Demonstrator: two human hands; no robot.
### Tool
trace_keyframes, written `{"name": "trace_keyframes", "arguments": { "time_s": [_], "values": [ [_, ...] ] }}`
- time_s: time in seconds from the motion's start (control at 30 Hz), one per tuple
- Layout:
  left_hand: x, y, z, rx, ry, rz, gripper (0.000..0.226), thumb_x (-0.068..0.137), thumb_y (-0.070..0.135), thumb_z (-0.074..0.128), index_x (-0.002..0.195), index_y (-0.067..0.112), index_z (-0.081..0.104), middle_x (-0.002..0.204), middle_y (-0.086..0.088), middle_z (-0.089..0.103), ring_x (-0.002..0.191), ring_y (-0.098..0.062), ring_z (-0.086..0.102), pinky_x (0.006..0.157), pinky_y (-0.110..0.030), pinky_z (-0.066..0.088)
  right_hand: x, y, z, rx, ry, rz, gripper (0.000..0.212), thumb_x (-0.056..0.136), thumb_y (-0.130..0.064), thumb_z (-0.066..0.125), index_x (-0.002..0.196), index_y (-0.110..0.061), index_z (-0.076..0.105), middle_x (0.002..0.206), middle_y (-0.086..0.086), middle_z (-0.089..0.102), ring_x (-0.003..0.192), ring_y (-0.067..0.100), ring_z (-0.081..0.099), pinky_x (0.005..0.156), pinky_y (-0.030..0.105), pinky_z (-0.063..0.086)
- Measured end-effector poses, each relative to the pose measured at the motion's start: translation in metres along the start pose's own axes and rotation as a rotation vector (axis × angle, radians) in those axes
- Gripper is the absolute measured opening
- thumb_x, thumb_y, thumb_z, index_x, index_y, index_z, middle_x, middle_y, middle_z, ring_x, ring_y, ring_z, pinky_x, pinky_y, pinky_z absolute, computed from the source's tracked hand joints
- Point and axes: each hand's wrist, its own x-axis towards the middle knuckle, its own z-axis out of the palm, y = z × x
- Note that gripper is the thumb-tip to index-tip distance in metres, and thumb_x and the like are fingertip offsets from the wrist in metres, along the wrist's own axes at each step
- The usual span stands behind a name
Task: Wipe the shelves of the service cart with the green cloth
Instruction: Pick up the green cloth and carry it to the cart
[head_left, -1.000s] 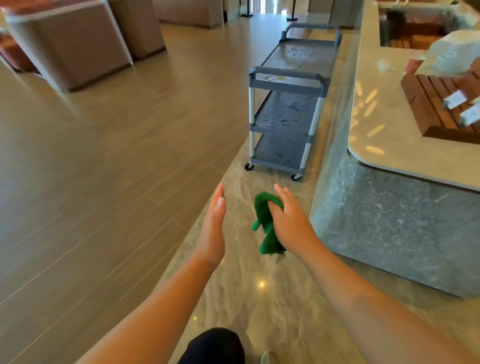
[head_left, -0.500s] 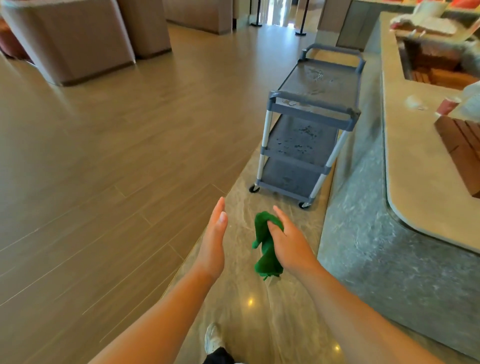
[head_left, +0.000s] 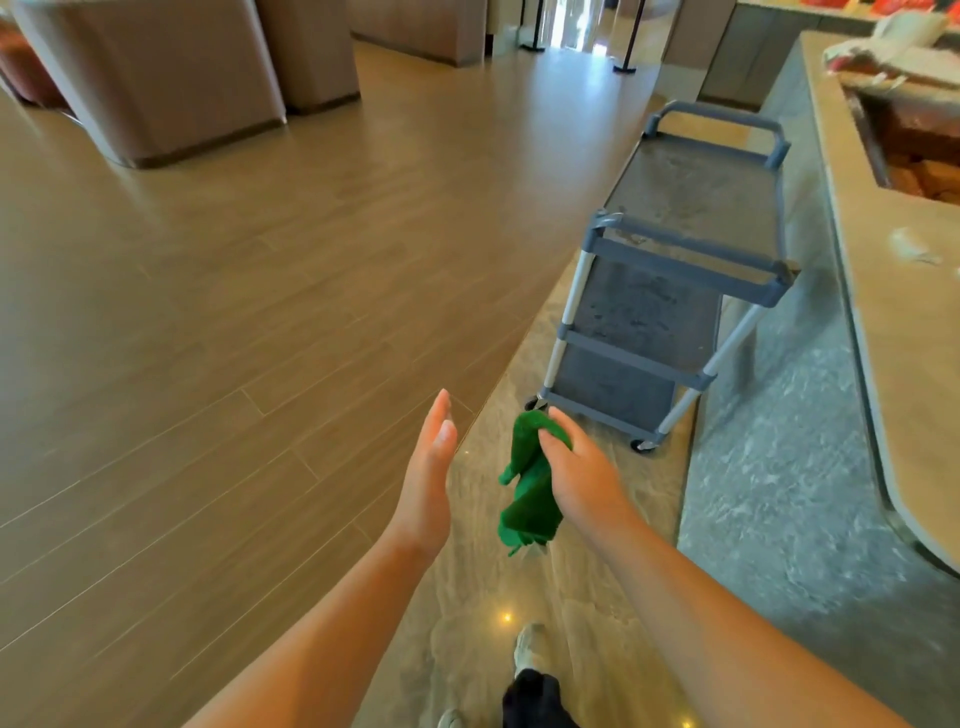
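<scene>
A grey three-shelf service cart (head_left: 691, 260) on castors stands ahead on the right, against the stone counter; its shelves show pale smears and specks. My right hand (head_left: 576, 467) grips the bunched green cloth (head_left: 527, 493), which hangs down from the fist in mid-air, short of the cart's near end. My left hand (head_left: 428, 467) is held out beside it, fingers straight, holding nothing.
A stone counter (head_left: 893, 322) with a curved front runs along the right, close to the cart. Wood-look floor (head_left: 234, 312) stretches to the left. Brown upholstered seating blocks (head_left: 156, 78) stand at the far left. My shoe (head_left: 527, 649) shows on the marbled strip below.
I have walked toward the cart, which now looks larger and sits further right. Both hands keep their pose, the right one still holding the cloth.
</scene>
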Motion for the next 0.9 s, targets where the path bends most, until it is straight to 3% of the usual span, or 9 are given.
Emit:
{"name": "trace_keyframes", "arguments": {
  "time_s": [0.1, 0.17, 0.33, 0.57, 0.8, 0.9],
  "values": [
    [0.024, 0.002, -0.009, 0.002, 0.026, -0.019, 0.102, 0.068, 0.086, 0.041, 0.155, 0.035, 0.022, 0.163, 0.017, 0.023, 0.145, 0.003, 0.022, 0.096, -0.006, 0.025, 0.027, -0.011, 0.010, -0.005, -0.021, -0.001, 0.049, 0.106, -0.036, 0.040, 0.154, -0.034, 0.034, 0.155, -0.007, 0.040, 0.142, 0.017, 0.037, 0.118, 0.047, 0.030],
    [0.044, 0.005, -0.012, -0.004, 0.033, -0.019, 0.109, 0.064, 0.090, 0.044, 0.155, 0.034, 0.022, 0.162, 0.016, 0.022, 0.145, 0.002, 0.022, 0.094, -0.004, 0.026, 0.047, -0.019, 0.013, 0.008, -0.036, 0.001, 0.048, 0.106, -0.036, 0.040, 0.154, -0.034, 0.034, 0.155, -0.008, 0.038, 0.143, 0.017, 0.036, 0.118, 0.046, 0.030],
    [0.110, 0.017, -0.011, 0.011, 0.048, 0.010, 0.129, 0.048, 0.102, 0.048, 0.155, 0.035, 0.021, 0.161, 0.017, 0.021, 0.147, 0.000, 0.020, 0.108, -0.023, 0.018, 0.112, -0.037, 0.015, 0.036, -0.053, -0.016, 0.048, 0.106, -0.035, 0.041, 0.153, -0.036, 0.034, 0.156, -0.008, 0.038, 0.143, 0.018, 0.036, 0.118, 0.048, 0.031],
    [0.218, 0.038, 0.001, 0.026, 0.099, -0.030, 0.099, 0.066, 0.080, 0.042, 0.154, 0.038, 0.023, 0.163, 0.015, 0.022, 0.147, -0.002, 0.022, 0.112, -0.028, 0.017, 0.221, -0.068, 0.009, 0.067, -0.096, -0.061, 0.049, 0.105, -0.039, 0.041, 0.153, -0.041, 0.030, 0.162, -0.010, 0.027, 0.148, 0.015, 0.027, 0.121, 0.048, 0.025],
    [0.302, 0.048, 0.003, 0.062, 0.085, -0.025, 0.099, 0.063, 0.093, 0.045, 0.148, 0.047, 0.024, 0.162, 0.019, 0.020, 0.147, -0.002, 0.020, 0.119, -0.039, 0.014, 0.304, -0.093, 0.007, 0.062, -0.123, -0.107, 0.051, 0.107, -0.037, 0.038, 0.156, -0.038, 0.025, 0.166, -0.009, 0.018, 0.151, 0.015, 0.019, 0.121, 0.042, 0.019],
    [0.340, 0.048, -0.003, 0.066, 0.071, -0.029, 0.106, 0.054, 0.099, 0.048, 0.144, 0.050, 0.025, 0.162, 0.019, 0.020, 0.147, -0.002, 0.020, 0.116, -0.036, 0.014, 0.338, -0.100, 0.011, 0.055, -0.125, -0.077, 0.051, 0.106, -0.037, 0.037, 0.156, -0.039, 0.024, 0.166, -0.010, 0.017, 0.151, 0.014, 0.019, 0.120, 0.041, 0.019]
  ]
}}
